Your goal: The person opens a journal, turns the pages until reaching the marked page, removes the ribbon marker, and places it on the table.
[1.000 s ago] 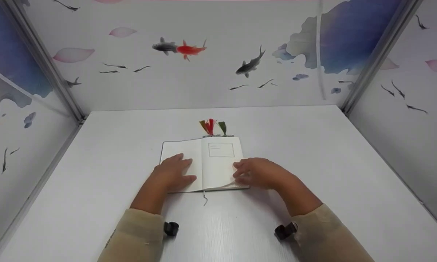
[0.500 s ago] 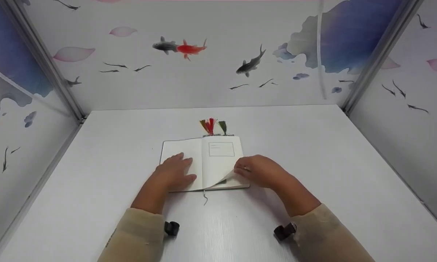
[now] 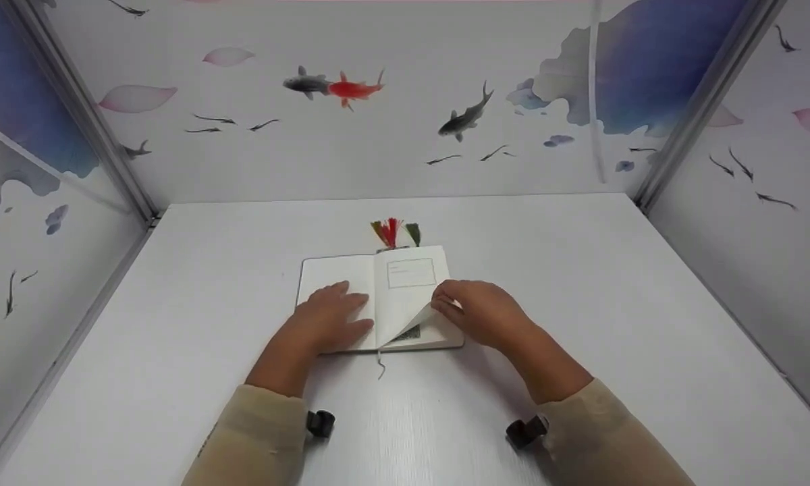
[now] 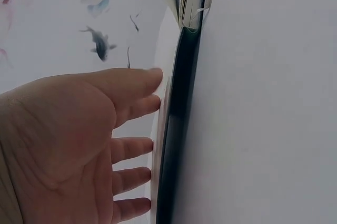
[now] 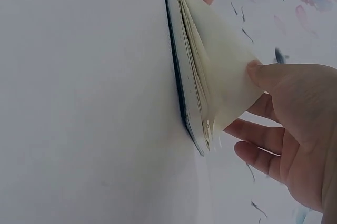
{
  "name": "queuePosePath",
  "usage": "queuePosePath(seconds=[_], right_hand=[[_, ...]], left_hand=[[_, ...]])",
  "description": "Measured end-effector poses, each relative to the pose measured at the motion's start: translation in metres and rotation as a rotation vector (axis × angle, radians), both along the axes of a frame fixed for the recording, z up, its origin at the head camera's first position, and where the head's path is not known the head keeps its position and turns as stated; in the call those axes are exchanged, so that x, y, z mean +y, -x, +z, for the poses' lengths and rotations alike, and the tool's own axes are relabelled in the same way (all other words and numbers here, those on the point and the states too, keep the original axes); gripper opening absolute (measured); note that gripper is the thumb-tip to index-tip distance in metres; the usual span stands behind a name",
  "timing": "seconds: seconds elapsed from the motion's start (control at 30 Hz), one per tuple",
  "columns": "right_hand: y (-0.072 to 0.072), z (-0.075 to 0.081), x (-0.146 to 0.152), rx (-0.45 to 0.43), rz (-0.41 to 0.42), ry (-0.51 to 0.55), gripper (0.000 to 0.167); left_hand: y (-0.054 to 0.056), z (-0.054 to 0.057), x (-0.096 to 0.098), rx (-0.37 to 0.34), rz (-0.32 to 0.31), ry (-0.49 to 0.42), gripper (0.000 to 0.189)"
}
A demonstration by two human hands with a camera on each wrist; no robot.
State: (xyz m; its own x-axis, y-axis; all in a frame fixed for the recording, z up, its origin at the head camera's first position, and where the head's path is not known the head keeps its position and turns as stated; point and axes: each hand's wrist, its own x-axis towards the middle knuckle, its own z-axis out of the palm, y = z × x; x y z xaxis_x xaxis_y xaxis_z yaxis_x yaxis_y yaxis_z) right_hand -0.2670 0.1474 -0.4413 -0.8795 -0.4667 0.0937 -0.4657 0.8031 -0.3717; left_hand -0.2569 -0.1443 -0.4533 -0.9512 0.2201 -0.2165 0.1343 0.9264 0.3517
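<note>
An open notebook (image 3: 337,266) with a dark cover lies on the white table. My left hand (image 3: 331,317) rests on its left page, fingers spread; in the left wrist view the fingertips (image 4: 141,175) touch the paper. My right hand (image 3: 482,310) pinches the lower outer corner of the right-hand page (image 5: 224,61) between thumb and fingers. That page is lifted and curls up, and a dark printed patch (image 3: 408,333) shows on the sheet beneath. A box outline is printed near the top of the lifted page. A thin ribbon (image 3: 381,368) hangs from the bottom of the spine.
Red, yellow and green tassels (image 3: 391,233) stick out past the notebook's top edge. The white table (image 3: 547,256) is bounded by a back wall (image 3: 405,155) and side walls printed with fish and petals. Dark clip-like devices (image 3: 526,432) sit at both cuffs.
My right hand has taken hold of the page corner and raised it, uncovering the dark print below. The left hand has shifted slightly right towards the spine on the left page.
</note>
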Motion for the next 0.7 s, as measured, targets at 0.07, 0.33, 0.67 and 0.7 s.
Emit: queuePosePath(seconds=[0.07,0.33,0.67,0.7], right_hand=[[0.0,0.001,-0.002,0.008,-0.018,0.001,0.016],[-0.002,0.002,-0.007,0.036,-0.051,-0.007,0.016],[-0.005,0.002,-0.01,0.175,-0.025,0.047,0.014],[-0.005,0.002,-0.011,0.19,-0.023,0.05,0.014]], left_hand=[[-0.001,0.001,0.002,0.016,-0.039,-0.002,0.066],[-0.007,0.001,0.014,0.065,-0.155,-0.049,0.071],[-0.007,-0.001,0.019,0.083,-0.177,-0.003,0.079],[-0.007,-0.001,0.02,0.086,-0.174,-0.003,0.079]])
